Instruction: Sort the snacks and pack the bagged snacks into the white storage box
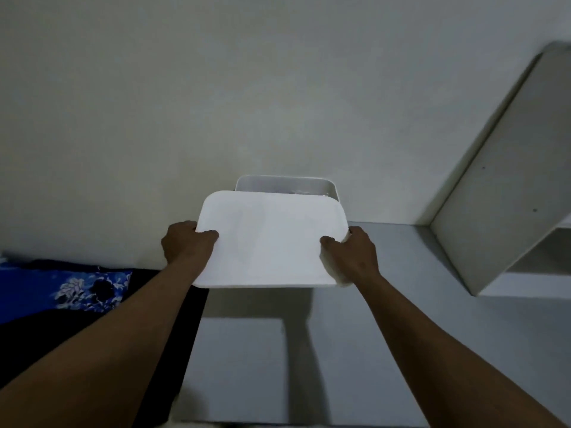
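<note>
White lid point(272, 242) gripped at its edges by left hand point(185, 245) and right hand point(355, 254) over white storage box point(287, 183) mid-frame; closing judged in hand, alignment needed next.

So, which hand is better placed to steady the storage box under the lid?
Probably right: the right hand grips the lid where the white storage box pokes out beneath; the left hand holds only lid.

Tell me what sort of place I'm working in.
Probably a room in a home, perhaps a bedroom: blue floral fabric like bedding on the left, a white board shelf unit on the right, and a smooth grey floor meeting a plain pale wall.
</note>
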`<state>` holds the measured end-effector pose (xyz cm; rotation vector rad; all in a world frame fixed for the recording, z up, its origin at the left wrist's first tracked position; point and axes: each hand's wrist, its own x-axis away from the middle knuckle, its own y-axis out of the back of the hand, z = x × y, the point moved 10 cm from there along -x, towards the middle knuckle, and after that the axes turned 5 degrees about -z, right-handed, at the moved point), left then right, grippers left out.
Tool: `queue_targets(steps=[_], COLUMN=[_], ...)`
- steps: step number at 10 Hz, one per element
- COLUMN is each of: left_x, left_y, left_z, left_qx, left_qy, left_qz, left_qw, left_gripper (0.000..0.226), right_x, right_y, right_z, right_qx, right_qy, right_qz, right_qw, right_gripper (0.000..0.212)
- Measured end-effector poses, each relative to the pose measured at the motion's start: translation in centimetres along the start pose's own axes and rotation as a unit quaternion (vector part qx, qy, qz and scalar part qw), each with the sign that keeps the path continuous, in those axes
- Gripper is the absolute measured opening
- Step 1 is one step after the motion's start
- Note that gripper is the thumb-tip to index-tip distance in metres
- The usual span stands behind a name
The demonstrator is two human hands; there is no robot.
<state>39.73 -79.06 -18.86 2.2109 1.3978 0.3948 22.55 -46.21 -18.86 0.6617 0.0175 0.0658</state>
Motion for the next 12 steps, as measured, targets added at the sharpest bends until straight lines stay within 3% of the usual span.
queue_targets(steps=[2,4,6,8,10,11,12], left_x=[-5.5,-10.9,-12.9,-14.2,-14.1,-11.6,-4.0], left_y=[-5.9,-11.7,-15.8,-18.4,-19.3,-18.2,-15.2], left_z=[-3.8,-5.0,-4.1,-3.6,-3.8,-5.7,-6.9], left_qx=[-0.003,-0.054,-0.094,-0.130,-0.153,-0.098,0.000], left_qy=[-0.024,-0.029,-0.030,-0.037,-0.057,-0.148,-0.303], left_qz=[0.031,0.023,0.037,0.054,0.076,0.063,0.070], left_qw=[0.999,0.998,0.994,0.989,0.984,0.982,0.950], left_gripper=[0.010,0.025,0.029,0.056,0.060,0.057,0.051], right_x=[-8.6,-16.3,-19.5,-21.4,-20.6,-19.0,-15.3], right_y=[-1.3,-4.5,-7.5,-9.8,-10.1,-7.1,0.9], right_z=[1.1,0.3,-1.2,-1.0,-0.4,2.5,7.3], right_qx=[0.018,0.035,0.047,0.114,0.122,0.052,-0.045], right_qy=[-0.010,-0.044,-0.054,-0.003,0.000,0.041,0.110], right_qz=[-0.010,-0.004,0.025,0.049,0.088,0.074,0.005], right_qw=[1.000,0.998,0.997,0.992,0.989,0.995,0.993], right_gripper=[0.049,0.069,0.034,0.074,0.089,0.086,0.059])
